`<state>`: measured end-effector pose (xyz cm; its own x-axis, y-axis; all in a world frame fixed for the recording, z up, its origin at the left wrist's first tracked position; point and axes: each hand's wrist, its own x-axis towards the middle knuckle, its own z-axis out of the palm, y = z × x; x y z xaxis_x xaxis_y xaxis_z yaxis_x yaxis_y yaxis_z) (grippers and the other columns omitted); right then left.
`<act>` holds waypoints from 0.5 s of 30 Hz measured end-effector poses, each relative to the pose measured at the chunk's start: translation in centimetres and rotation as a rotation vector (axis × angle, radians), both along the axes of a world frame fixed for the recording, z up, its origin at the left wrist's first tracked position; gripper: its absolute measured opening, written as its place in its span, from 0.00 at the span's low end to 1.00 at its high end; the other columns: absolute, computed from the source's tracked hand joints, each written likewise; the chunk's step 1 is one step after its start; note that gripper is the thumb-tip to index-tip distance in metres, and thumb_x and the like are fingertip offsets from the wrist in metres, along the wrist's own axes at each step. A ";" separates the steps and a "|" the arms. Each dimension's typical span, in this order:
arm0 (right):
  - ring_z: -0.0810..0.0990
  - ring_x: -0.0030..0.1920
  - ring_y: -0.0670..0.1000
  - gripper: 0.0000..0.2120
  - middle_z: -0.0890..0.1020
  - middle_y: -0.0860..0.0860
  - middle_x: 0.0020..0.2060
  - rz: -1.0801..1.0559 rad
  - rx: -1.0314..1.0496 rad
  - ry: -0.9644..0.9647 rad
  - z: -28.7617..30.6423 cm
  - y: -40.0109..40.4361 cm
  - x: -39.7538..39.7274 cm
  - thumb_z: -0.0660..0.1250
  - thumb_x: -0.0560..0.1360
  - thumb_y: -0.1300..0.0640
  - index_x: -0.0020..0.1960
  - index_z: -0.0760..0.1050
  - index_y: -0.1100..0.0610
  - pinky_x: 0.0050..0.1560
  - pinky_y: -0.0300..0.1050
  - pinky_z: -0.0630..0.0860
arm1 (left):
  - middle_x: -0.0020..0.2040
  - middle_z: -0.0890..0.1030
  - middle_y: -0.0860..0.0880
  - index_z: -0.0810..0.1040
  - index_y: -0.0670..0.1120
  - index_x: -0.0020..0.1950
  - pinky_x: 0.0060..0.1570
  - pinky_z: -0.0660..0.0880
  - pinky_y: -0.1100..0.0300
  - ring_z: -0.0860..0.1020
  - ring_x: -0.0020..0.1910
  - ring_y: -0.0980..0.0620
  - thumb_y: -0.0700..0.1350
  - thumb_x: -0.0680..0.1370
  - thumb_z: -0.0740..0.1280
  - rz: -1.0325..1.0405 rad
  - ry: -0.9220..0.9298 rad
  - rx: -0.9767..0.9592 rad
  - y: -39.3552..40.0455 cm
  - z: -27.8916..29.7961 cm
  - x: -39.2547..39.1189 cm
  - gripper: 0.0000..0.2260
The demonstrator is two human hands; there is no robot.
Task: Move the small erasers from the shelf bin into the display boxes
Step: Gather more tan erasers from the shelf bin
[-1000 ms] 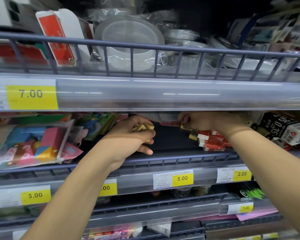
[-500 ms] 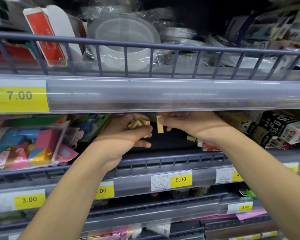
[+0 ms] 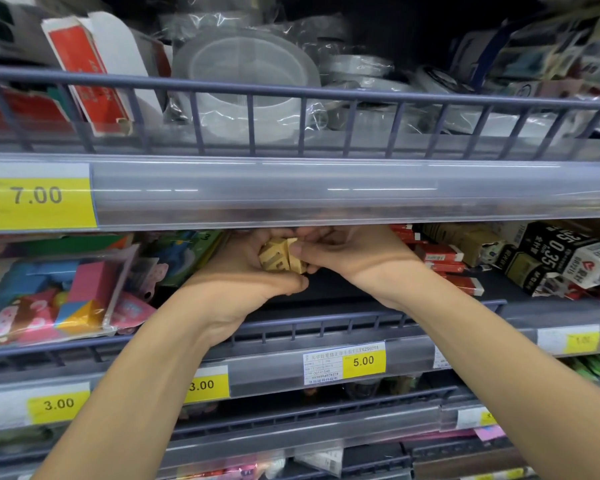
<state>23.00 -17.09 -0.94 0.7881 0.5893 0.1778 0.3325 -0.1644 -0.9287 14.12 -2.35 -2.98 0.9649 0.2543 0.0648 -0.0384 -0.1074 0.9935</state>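
Together, left hand point(image 3: 238, 278) and right hand point(image 3: 347, 252) clutch jumbled, variously tilted erasers point(image 3: 280, 258).

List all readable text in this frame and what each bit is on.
"7.00": yellow price tag, upper shelf rail.
"5.00": yellow price tag, middle rail, with "00141545" on its white part; the other print there is too small.
"3.00": tag, lower left.
"3.00": tag, partly behind the left forearm.
"0.35": black refill box, right.
Tan erasers in both hands: print unreadable.
Right-side tags and red box: blurred.
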 end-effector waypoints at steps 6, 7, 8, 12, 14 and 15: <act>0.86 0.45 0.48 0.06 0.87 0.51 0.42 0.047 -0.043 -0.015 0.3 -0.5 -0.4 0.78 0.71 0.55 0.46 0.84 0.53 0.53 0.39 0.81 | 0.46 0.88 0.52 0.82 0.51 0.55 0.39 0.79 0.66 0.86 0.45 0.58 0.42 0.71 0.80 0.018 0.014 0.021 -0.2 0.0 0.0 0.15; 0.86 0.42 0.49 0.05 0.87 0.52 0.40 0.090 -0.045 -0.007 0.6 -0.7 -0.3 0.77 0.72 0.56 0.47 0.84 0.54 0.51 0.39 0.81 | 0.46 0.88 0.53 0.83 0.52 0.54 0.41 0.80 0.64 0.86 0.47 0.57 0.42 0.71 0.80 0.009 0.024 0.030 -0.3 0.1 0.0 0.14; 0.85 0.40 0.49 0.03 0.86 0.50 0.37 0.133 -0.061 0.001 0.9 -1.0 -0.2 0.75 0.74 0.56 0.47 0.84 0.54 0.48 0.39 0.81 | 0.46 0.88 0.53 0.83 0.52 0.53 0.41 0.81 0.63 0.86 0.46 0.57 0.41 0.72 0.79 0.009 0.031 0.039 -0.2 0.1 0.0 0.13; 0.80 0.38 0.32 0.02 0.83 0.32 0.36 0.100 -0.321 -0.171 2.0 -3.1 2.2 0.71 0.77 0.49 0.47 0.79 0.41 0.42 0.24 0.73 | 0.47 0.84 0.49 0.84 0.50 0.50 0.41 0.82 0.60 0.83 0.36 0.55 0.40 0.71 0.79 0.057 0.061 0.059 -0.3 0.2 0.0 0.11; 0.78 0.44 0.29 0.02 0.81 0.28 0.39 -0.003 -0.527 -0.304 2.5 -4.9 3.9 0.69 0.77 0.44 0.49 0.78 0.38 0.50 0.22 0.70 | 0.47 0.82 0.50 0.83 0.51 0.49 0.43 0.83 0.58 0.82 0.33 0.54 0.41 0.71 0.79 0.071 0.076 0.077 -0.4 0.3 -0.1 0.10; 0.78 0.49 0.33 0.05 0.81 0.31 0.44 -0.031 -0.608 -0.329 2.5 -5.8 4.7 0.69 0.78 0.43 0.53 0.78 0.39 0.59 0.29 0.72 | 0.46 0.82 0.51 0.83 0.52 0.49 0.43 0.82 0.58 0.81 0.32 0.54 0.41 0.71 0.79 0.076 0.078 0.089 -0.4 0.4 -0.1 0.10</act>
<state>27.68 -22.90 1.59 0.7679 0.6382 0.0552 0.5677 -0.6381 -0.5201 14.01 -2.74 -2.61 0.9462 0.3232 0.0163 0.0497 -0.1948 0.9796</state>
